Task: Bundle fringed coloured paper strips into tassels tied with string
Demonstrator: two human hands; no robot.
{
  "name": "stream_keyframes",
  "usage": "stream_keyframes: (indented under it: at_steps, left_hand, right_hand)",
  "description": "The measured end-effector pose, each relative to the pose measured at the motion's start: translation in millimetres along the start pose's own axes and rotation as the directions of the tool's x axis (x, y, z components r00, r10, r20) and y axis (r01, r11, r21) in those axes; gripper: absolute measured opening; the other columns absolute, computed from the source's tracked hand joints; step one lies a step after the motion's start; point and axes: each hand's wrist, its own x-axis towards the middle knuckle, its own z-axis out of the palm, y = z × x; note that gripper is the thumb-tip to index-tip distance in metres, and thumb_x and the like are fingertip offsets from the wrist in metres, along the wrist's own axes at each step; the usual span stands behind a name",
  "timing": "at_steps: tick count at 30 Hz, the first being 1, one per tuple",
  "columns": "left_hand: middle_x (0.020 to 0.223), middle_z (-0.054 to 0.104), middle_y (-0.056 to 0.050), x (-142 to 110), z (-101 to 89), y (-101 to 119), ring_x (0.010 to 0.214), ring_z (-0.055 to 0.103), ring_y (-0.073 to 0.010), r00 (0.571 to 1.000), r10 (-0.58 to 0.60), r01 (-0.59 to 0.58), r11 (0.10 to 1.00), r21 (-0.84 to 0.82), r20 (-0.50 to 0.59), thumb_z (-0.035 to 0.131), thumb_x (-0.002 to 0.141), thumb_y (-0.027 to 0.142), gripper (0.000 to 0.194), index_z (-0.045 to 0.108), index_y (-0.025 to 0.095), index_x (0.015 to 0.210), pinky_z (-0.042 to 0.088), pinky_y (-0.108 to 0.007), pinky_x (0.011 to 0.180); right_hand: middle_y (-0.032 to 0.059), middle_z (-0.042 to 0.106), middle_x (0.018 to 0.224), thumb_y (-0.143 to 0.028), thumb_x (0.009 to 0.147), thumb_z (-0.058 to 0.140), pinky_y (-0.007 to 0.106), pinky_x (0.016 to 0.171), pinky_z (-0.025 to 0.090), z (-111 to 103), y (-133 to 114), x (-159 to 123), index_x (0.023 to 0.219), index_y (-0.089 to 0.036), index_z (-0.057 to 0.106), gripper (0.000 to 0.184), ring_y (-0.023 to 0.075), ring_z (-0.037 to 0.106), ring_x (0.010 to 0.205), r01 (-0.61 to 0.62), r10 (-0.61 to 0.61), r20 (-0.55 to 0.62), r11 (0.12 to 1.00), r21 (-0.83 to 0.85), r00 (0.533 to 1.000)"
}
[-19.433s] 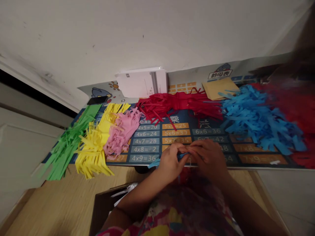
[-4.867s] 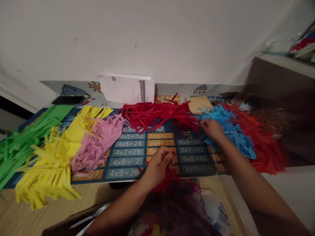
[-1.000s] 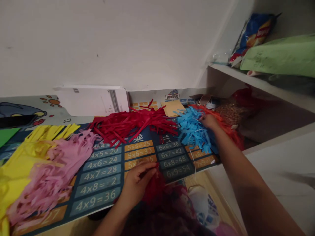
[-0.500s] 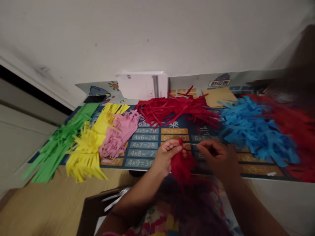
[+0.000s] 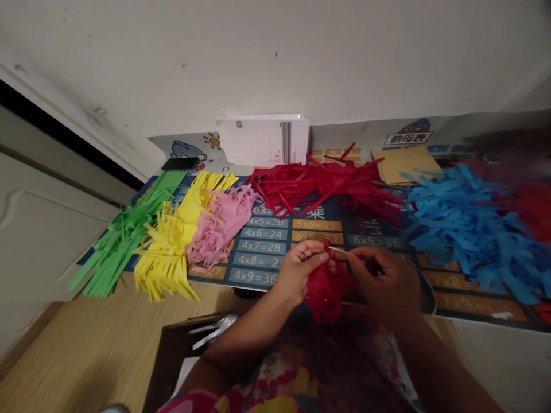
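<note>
My left hand (image 5: 297, 272) is closed round the top of a red tissue-paper tassel (image 5: 323, 298), whose fringed strips hang down below the fingers. A small twisted red loop sticks up between thumb and forefinger. A thin white string (image 5: 338, 249) runs from that loop to my right hand (image 5: 385, 281), which pinches it between thumb and fingertips. More of the string curves down to the right of that hand. Both hands are just above the table's front edge, the right one partly in shadow.
On the table mat (image 5: 258, 246) lie fringed bundles: green (image 5: 129, 229), yellow (image 5: 170, 241), pink (image 5: 224, 221), red (image 5: 310, 183) and blue (image 5: 473, 229). A white box (image 5: 262, 140) leans on the wall. Behind are a phone (image 5: 181, 164) and tan paper (image 5: 407, 163). A dark box (image 5: 167, 355) stands below.
The view has turned slightly left, so the table things sit further right in it. Both hands keep their hold on the tassel and string, and the string's slack now shows beside my right hand.
</note>
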Motion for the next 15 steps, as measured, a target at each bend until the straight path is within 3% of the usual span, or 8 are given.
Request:
stream_keyframes:
  at_steps: [5, 8, 11, 13, 15]
  left_hand:
    - [0.072, 0.071, 0.002, 1.0, -3.2, -8.9, 0.06, 0.067, -0.0097, 0.985, 0.167, -0.173, 0.966, 0.191, 0.046, 0.091, 0.063, 0.031, 0.04, 0.061, 0.016, 0.084, 0.055, -0.021, 0.064]
    - [0.08, 0.072, 0.0, -2.5, -5.4, -12.0, 0.066, 0.068, -0.0109, 0.947, 0.309, -0.314, 0.845, 0.433, 0.084, 0.082, 0.073, 0.026, 0.034, 0.052, 0.02, 0.088, 0.055, -0.023, 0.068]
    - [0.084, 0.071, -0.001, -7.8, -9.6, -12.5, 0.075, 0.07, -0.0147, 0.882, 0.427, -0.426, 0.546, 0.721, 0.198, 0.072, 0.081, 0.023, 0.025, 0.051, 0.022, 0.095, 0.055, -0.027, 0.071]
    - [0.087, 0.07, -0.003, -10.0, -12.9, -13.8, 0.079, 0.07, -0.0174, 0.818, 0.486, -0.483, 0.289, 0.826, 0.309, 0.068, 0.084, 0.023, 0.021, 0.053, 0.022, 0.098, 0.055, -0.03, 0.073]
    - [0.091, 0.07, -0.004, -9.8, -15.1, -17.2, 0.081, 0.071, -0.0193, 0.762, 0.51, -0.516, 0.106, 0.85, 0.399, 0.065, 0.085, 0.023, 0.019, 0.053, 0.022, 0.1, 0.056, -0.032, 0.073]
  right_hand:
    - [0.001, 0.07, 0.074, -0.042, 0.09, 0.059, 0.029, 0.065, 0.047, 5.0, 9.1, -0.2, 0.084, -0.023, 0.069, 0.022, 0.0168, 0.064, 0.065, 0.005, -0.011, 0.129, 0.999, 0.049, 0.992]
    - [0.0021, 0.071, 0.083, -0.043, 0.089, 0.06, 0.029, 0.065, 0.051, 8.0, 17.9, -0.1, 0.109, -0.022, 0.061, 0.029, 0.0181, 0.066, 0.071, -0.07, 0.036, 0.211, 0.986, 0.154, 0.977]
    - [0.0038, 0.071, 0.092, -0.04, 0.091, 0.059, 0.03, 0.068, 0.053, 8.2, 22.1, -0.8, 0.118, -0.021, 0.057, 0.033, 0.0188, 0.067, 0.077, -0.036, -0.012, 0.299, 0.987, 0.156, 0.954]
    - [0.0045, 0.071, 0.091, -0.038, 0.094, 0.055, 0.032, 0.072, 0.052, 8.4, 20.8, -2.2, 0.103, -0.022, 0.065, 0.021, 0.0197, 0.067, 0.081, 0.081, -0.098, 0.293, 0.994, 0.07, 0.951]
    - [0.0056, 0.071, 0.09, -0.036, 0.096, 0.053, 0.033, 0.072, 0.05, 9.1, 18.3, -3.6, 0.089, -0.022, 0.068, 0.022, 0.0206, 0.067, 0.082, 0.195, -0.184, 0.248, 0.98, -0.022, 0.951]
